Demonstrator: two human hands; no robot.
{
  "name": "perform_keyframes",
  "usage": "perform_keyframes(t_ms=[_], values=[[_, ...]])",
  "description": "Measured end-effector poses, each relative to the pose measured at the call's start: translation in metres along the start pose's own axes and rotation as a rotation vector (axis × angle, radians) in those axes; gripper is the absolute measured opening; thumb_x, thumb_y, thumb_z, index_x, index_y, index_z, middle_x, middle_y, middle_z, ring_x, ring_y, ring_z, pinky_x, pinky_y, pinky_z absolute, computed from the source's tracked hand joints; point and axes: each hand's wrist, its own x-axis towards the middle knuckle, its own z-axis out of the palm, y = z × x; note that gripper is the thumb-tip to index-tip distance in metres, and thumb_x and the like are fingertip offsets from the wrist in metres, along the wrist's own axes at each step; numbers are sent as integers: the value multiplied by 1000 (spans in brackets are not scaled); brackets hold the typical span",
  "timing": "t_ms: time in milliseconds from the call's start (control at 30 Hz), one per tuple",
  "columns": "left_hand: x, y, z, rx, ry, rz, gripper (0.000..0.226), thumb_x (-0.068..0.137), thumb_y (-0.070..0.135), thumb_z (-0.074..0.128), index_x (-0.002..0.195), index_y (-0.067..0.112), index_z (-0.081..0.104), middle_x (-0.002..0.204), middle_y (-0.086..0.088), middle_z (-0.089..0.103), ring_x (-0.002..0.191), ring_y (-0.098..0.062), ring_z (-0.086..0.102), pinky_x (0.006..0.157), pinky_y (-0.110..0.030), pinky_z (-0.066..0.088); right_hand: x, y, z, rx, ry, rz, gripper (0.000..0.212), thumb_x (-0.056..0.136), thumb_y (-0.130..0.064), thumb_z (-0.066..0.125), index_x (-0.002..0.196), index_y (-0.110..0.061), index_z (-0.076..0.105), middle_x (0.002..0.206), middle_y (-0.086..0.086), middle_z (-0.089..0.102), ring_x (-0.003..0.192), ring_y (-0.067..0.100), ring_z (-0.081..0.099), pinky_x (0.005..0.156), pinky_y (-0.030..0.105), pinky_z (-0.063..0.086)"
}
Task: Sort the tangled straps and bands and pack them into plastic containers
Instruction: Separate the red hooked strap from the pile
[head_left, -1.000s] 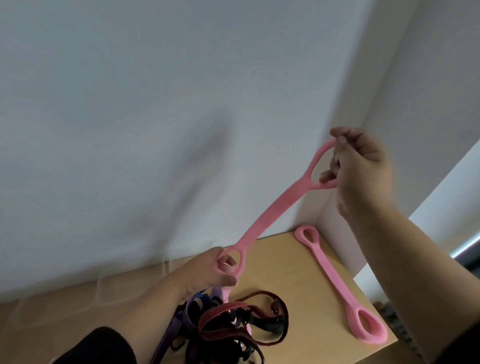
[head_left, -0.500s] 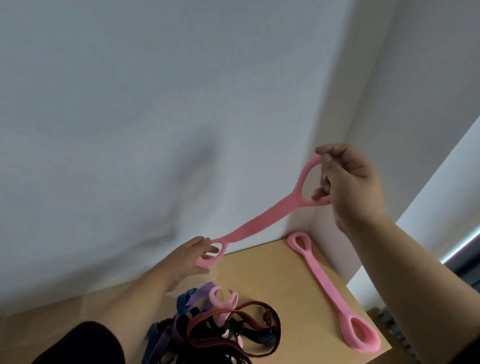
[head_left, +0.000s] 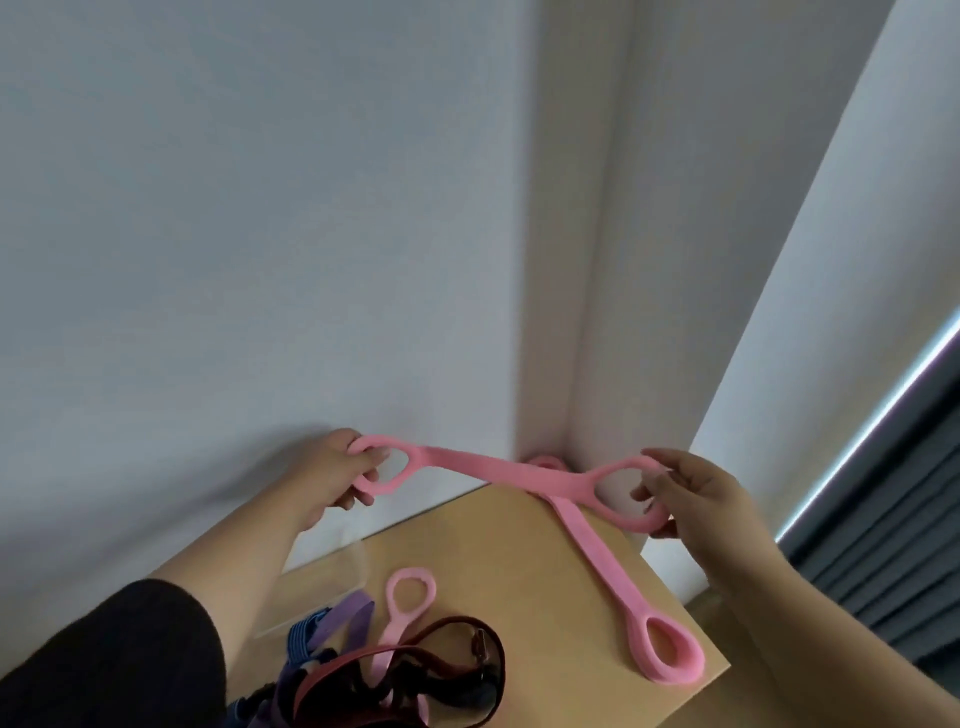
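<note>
A pink rubber band (head_left: 498, 470) with a loop at each end stretches level above the wooden table (head_left: 493, 561). My left hand (head_left: 332, 475) grips its left loop near the wall. My right hand (head_left: 696, 499) pinches its right loop over the table's far right corner. A second pink band (head_left: 608, 566) lies flat on the table beneath it, running toward the front right corner. A third pink band (head_left: 402, 605) pokes out of the tangled pile of straps (head_left: 395, 675), which mixes dark red, purple, blue and black pieces at the near edge.
A clear plastic container (head_left: 332, 577) stands on the table behind the pile, close to my left forearm. White walls meet in a corner just beyond the table. A dark curtain (head_left: 883, 545) hangs at the right.
Both hands have lowered the held band from a steep slant to nearly level. My right hand dropped a long way; my left hand rose off the pile and moved toward the wall.
</note>
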Motion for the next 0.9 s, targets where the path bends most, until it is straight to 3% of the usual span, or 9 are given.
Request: perform_keyframes(t_ms=[200, 300, 367, 533, 600, 800, 900], values=[[46, 44, 57, 241, -80, 89, 18, 100, 23, 57, 92, 9, 63, 82, -10, 67, 62, -21, 59, 58, -32, 47, 4, 93, -26, -125, -103, 361, 14, 95, -15, 66, 108, -18, 65, 89, 5, 75, 72, 24, 75, 63, 39, 64], [72, 61, 89, 363, -110, 125, 16, 91, 40, 59, 86, 26, 66, 81, -8, 68, 67, -23, 62, 68, -43, 54, 3, 127, -36, -200, -185, 477, 15, 92, -13, 68, 105, -14, 63, 83, 8, 75, 65, 21, 75, 65, 40, 64], [89, 70, 113, 506, -124, 164, 18, 89, 45, 56, 86, 29, 64, 82, -6, 68, 70, -27, 66, 75, -48, 57, 4, 142, -40, -251, -233, 531, 12, 91, -15, 68, 101, -13, 62, 79, 8, 75, 64, 19, 75, 66, 40, 64], [122, 93, 184, 804, -112, 295, 16, 98, 34, 53, 88, 24, 61, 85, 1, 62, 79, -26, 61, 65, -35, 43, 13, 169, -52, -318, -348, 619, 18, 87, -21, 75, 98, -14, 62, 75, 4, 76, 68, 17, 75, 64, 31, 63], [140, 91, 209, 861, -99, 338, 14, 98, 28, 54, 96, 20, 66, 94, 0, 64, 84, -23, 58, 67, -31, 39, 17, 180, -57, -310, -375, 643, 21, 85, -19, 77, 98, -15, 61, 74, 4, 76, 68, 18, 75, 66, 33, 63], [180, 81, 252, 1038, -111, 384, 29, 98, 27, 50, 114, 16, 71, 116, -9, 68, 101, -31, 63, 87, -37, 52, 29, 210, -63, -224, -446, 735, 30, 83, -8, 77, 101, -12, 53, 81, 13, 74, 59, 19, 68, 65, 38, 63], [186, 70, 265, 1116, -87, 401, 25, 96, 26, 53, 111, 16, 69, 111, -10, 67, 96, -30, 62, 84, -35, 51, 35, 219, -66, -215, -451, 747, 33, 84, -6, 77, 102, -9, 50, 83, 15, 72, 58, 19, 68, 63, 41, 63]])
